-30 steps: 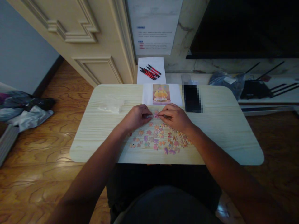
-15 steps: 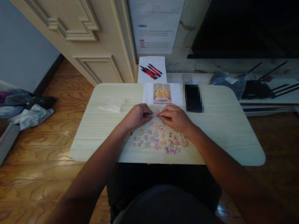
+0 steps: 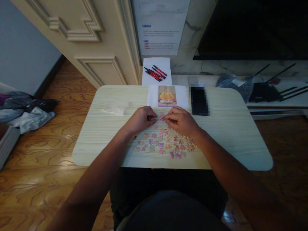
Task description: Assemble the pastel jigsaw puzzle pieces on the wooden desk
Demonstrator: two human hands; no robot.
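Between my fingertips, just below the picture sheet, lie a few pink jigsaw puzzle pieces (image 3: 161, 116). My left hand (image 3: 145, 118) is closed in a pinch at their left side, thumb and forefinger on a piece's edge. From the right, my right hand (image 3: 180, 119) pinches at the same small group, its other fingers curled. Loose puzzle pieces (image 3: 160, 144) in pink, purple, orange and green are scattered nearer to me, partly hidden by my right wrist. The sheet (image 3: 181, 96) carries a printed yellow cartoon figure (image 3: 167, 96) on a pink background.
A clear plastic bag (image 3: 115, 107) lies on the left of the pale wooden table (image 3: 231, 134). A black phone-like object (image 3: 199, 101), partly pixelated, sits right of the sheet. Red and black pens (image 3: 156, 73) rest on white paper behind the table.
My right fingertips have shifted slightly to the right, so more of the pink pieces shows between my hands. My left hand stays almost where it was.
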